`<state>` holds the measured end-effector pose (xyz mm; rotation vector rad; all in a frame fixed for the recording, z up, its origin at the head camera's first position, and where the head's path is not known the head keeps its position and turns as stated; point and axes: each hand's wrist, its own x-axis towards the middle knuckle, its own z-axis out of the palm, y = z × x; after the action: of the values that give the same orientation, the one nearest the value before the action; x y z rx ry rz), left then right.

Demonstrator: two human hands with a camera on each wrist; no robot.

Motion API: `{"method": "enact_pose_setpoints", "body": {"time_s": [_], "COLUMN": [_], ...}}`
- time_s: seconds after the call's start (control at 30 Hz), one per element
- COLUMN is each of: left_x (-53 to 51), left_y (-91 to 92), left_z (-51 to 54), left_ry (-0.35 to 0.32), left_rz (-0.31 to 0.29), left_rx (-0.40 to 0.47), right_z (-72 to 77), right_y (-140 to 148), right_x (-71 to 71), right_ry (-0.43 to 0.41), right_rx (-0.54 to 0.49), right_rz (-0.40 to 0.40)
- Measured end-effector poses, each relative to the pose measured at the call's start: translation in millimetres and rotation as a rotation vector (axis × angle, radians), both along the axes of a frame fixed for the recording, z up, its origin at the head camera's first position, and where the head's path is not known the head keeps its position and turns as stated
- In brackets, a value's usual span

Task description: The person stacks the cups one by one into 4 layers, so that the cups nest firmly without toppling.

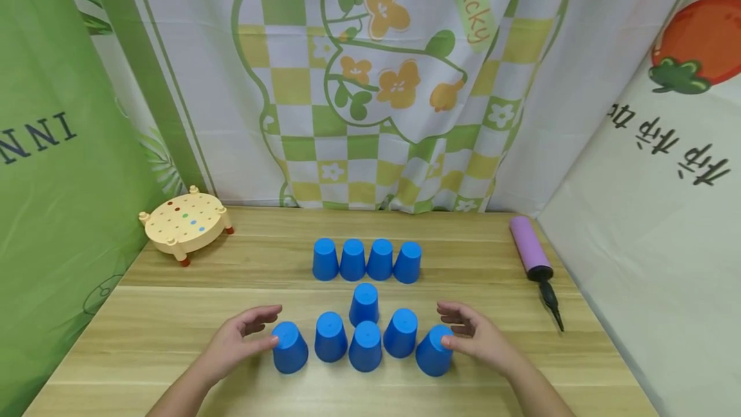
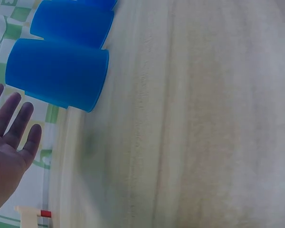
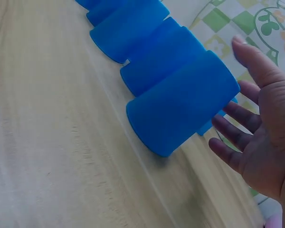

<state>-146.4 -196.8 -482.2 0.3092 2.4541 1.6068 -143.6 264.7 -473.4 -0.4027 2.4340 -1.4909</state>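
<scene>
Across the near tabletop [image 1: 324,398], five inverted blue cups [image 1: 365,347] are flanked by the left hand [image 1: 228,345] and right hand [image 1: 485,341], both held with fingers loosely extended. Behind the middle one, a single cup [image 1: 364,302] is placed; farther back, four cups [image 1: 352,260] are lined up between a yellow stand [image 1: 184,225] and purple pump [image 1: 529,244].

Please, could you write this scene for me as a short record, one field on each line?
Surface: wooden table
Count: ten blue cups, upside down
Back row: four cups
Middle: one cup
Front row: five cups
Left grip: bare hand, thumb near leftmost front cup; contact unclear
Right grip: bare hand, thumb near rightmost front cup; contact unclear
Back left: round cream object with legs
Right side: purple pump, black nozzle
Behind: patterned curtain
</scene>
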Motion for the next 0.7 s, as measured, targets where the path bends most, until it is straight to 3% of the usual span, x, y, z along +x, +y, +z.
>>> {"method": "enact_pose_setpoints", "body": {"time_s": [0.2, 0.43, 0.7], "left_x": [5.3, 8.1, 8.8], "left_y": [0.7, 2.5, 7.8], "left_z": [-8.6, -12.9, -11.3], "left_ry": [-0.051, -0.012, -0.028], "left_rz": [0.001, -0.036, 0.014], "left_rx": [0.005, -0.004, 0.012], "right_z": [-2.8, -4.0, -2.9], "right_y": [1, 3, 3], "right_x": [5.9, 8.7, 9.4], "right_ry": [-0.032, -0.051, -0.047], "right_rx": [0.045, 0.030, 0.049], "right_rz": [0.025, 0.052, 0.025]}}
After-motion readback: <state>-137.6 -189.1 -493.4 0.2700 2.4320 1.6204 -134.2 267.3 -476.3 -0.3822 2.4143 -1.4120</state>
